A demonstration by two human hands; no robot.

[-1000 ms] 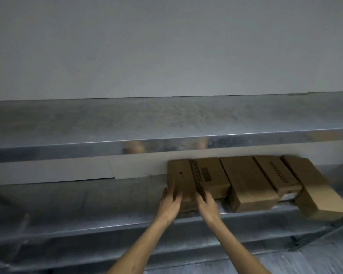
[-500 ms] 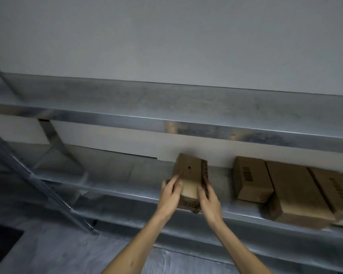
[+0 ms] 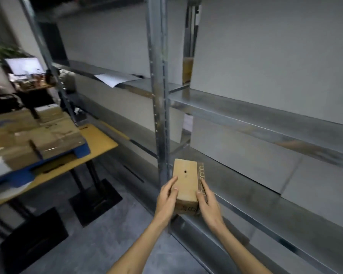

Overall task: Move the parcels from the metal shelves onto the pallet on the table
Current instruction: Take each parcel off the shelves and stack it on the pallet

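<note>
I hold a small brown cardboard parcel [image 3: 186, 178] in front of me, lifted off the metal shelves [image 3: 246, 119]. My left hand [image 3: 167, 196] grips its left side and my right hand [image 3: 207, 202] grips its right side, thumbs on top. The parcel has a small hole on its upper face and printing along its right edge. At the far left a blue pallet [image 3: 79, 152] lies on a wooden table [image 3: 101, 141] and carries several cardboard parcels [image 3: 48, 135].
A grey shelf upright [image 3: 158, 95] stands just behind the parcel. A white sheet [image 3: 115, 79] lies on the upper shelf. The table's black legs and base plates [image 3: 95, 196] stand on the grey floor. A desk with a monitor [image 3: 25, 65] is at the back left.
The parcel has come off the lower shelf and is now carried in both hands. My view has swung left, so the other parcels on the shelf are out of sight and the table with the pallet appears.
</note>
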